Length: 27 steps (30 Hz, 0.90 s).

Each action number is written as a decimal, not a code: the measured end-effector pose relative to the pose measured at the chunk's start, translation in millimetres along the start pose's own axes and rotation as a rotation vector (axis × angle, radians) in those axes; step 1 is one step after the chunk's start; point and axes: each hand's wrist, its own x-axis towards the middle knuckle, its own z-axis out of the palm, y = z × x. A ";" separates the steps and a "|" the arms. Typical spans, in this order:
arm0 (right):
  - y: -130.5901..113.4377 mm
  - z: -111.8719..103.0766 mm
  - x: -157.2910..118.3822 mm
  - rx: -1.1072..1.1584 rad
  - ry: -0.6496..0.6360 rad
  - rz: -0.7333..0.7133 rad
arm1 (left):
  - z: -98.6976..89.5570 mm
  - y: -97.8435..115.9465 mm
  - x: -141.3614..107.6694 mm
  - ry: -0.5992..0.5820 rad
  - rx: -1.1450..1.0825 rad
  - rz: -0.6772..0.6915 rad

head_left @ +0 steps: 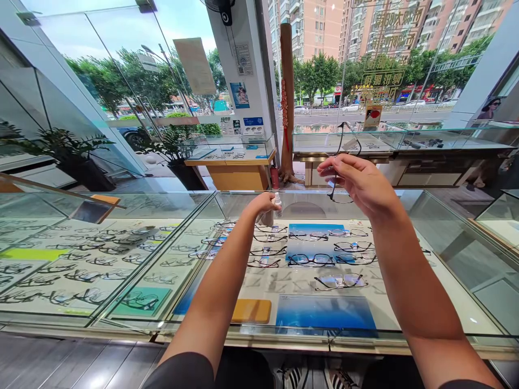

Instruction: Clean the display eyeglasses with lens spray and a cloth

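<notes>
My left hand (263,204) reaches out over the far part of the glass counter, with its fingers closed round a small white spray bottle (278,201). The bottle stands upright, its nozzle at the top. Higher and to the right, my right hand (363,183) pinches a thin dark-framed pair of eyeglasses (333,192) in the air. Its temples point upward, and a pale tag seems to hang near them. Part of the frame is hidden behind my fingers. Below both hands, rows of eyeglasses (311,260) lie inside the glass display counter (227,336).
In the counter are a yellow case (251,311), a blue sheet (326,313) and a teal card (142,301). A dark-faced stand (95,210) sits on the left glass. Further display cases (239,154), a wooden post (286,102) and potted plants (176,146) stand beyond.
</notes>
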 end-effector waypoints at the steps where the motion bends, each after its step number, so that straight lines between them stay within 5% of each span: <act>1: -0.1 0.0 0.0 -0.002 0.000 0.000 | 0.2 0.0 0.0 -0.004 0.004 -0.007; 18: -3.3 0.9 -1.8 0.012 -0.008 0.010 | -19.4 5.1 -13.4 -0.023 0.074 -0.074; 27: -4.1 -0.1 -2.2 0.008 0.006 0.016 | -77.8 23.0 -63.3 0.310 0.076 -0.065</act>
